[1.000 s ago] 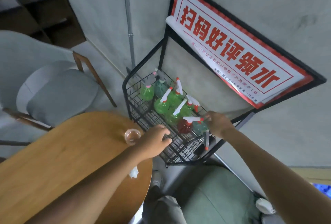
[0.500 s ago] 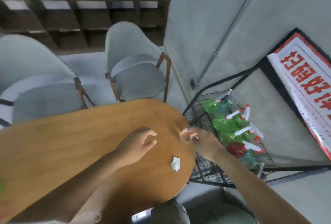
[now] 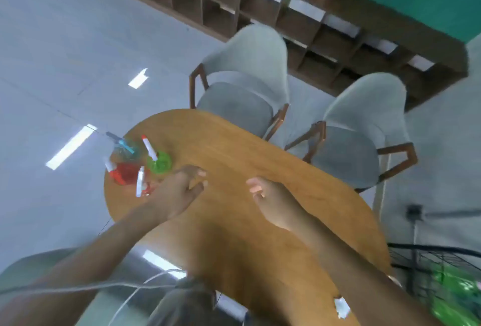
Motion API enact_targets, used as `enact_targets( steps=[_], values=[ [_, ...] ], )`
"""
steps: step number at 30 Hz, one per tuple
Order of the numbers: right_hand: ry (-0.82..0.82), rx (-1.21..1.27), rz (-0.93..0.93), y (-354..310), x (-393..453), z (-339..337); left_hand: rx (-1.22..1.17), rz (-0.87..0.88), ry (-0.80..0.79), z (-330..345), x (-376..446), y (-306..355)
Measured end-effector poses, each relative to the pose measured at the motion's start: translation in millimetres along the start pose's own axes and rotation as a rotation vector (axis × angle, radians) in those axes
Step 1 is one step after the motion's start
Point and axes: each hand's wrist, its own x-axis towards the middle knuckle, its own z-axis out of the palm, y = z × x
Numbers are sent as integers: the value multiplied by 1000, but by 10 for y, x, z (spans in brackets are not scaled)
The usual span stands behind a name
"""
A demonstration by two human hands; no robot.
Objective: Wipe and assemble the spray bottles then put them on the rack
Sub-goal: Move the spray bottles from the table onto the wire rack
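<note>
Several spray bottles stand at the left end of the wooden table [image 3: 234, 148]: a green bottle [image 3: 159, 161], a red bottle [image 3: 125, 172], a clear bluish bottle [image 3: 121, 149], and a white and red spray head [image 3: 141, 184] beside them. My left hand [image 3: 179, 190] hovers just right of these bottles with fingers spread and holds nothing. My right hand [image 3: 270, 202] floats over the table's middle, fingers loosely curled, also empty. A crumpled white wipe [image 3: 341, 307] lies near the table's near edge. The black wire rack [image 3: 437, 260] with green bottles [image 3: 455, 292] shows at the lower right.
Two grey chairs [image 3: 244, 86] [image 3: 364, 130] stand beyond the table. A dark wooden shelf unit [image 3: 299, 13] runs along the back wall with plants on top. White cables [image 3: 125, 286] hang at the bottom left.
The view swung left from the rack to the table's left end. My right hand left the clear bottle near the rack and both hands now hover over the table near the bottles.
</note>
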Motion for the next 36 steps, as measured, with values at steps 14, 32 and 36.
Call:
enact_targets(
  steps=[14,32,36],
  values=[
    [-248,-380,-218,-1781,1777,1134,-92,-296,69,-265,-118,-1785],
    [-128,-152,12,-1719,2499,1647,-187,-325,73,288,292,-2055],
    [14,-91,27,-1370,2151,1263,-213,-278,92,231,327,-1708]
  ],
)
